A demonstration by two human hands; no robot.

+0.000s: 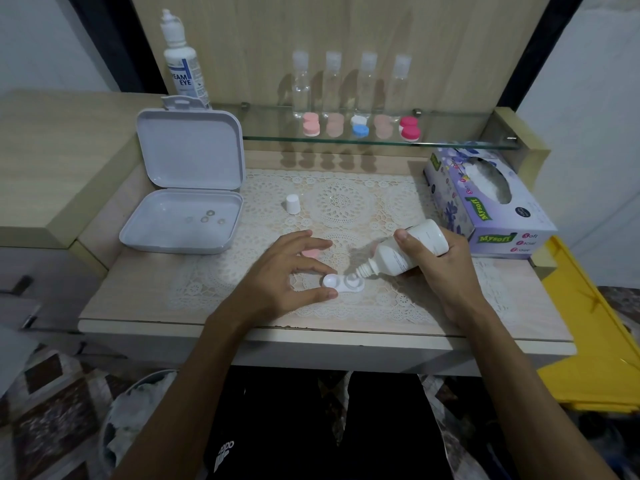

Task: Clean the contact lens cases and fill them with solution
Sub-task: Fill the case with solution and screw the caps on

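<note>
An open white contact lens case [343, 283] lies on the lace mat near the table's front edge. My left hand [289, 271] pinches its left well between thumb and fingers. My right hand [440, 268] grips a small white solution bottle [405, 252], tilted so its nozzle points down at the case's right well. A pink lid [311, 253] lies just behind my left hand, and part of another pink piece shows behind the bottle. The bottle's white cap [293, 204] stands on the mat further back.
An open white box [183, 216] holding several lenses sits at the left. A tissue box [491, 202] stands at the right. A glass shelf [450, 142] at the back carries several closed lens cases, clear bottles and a large solution bottle [183, 64].
</note>
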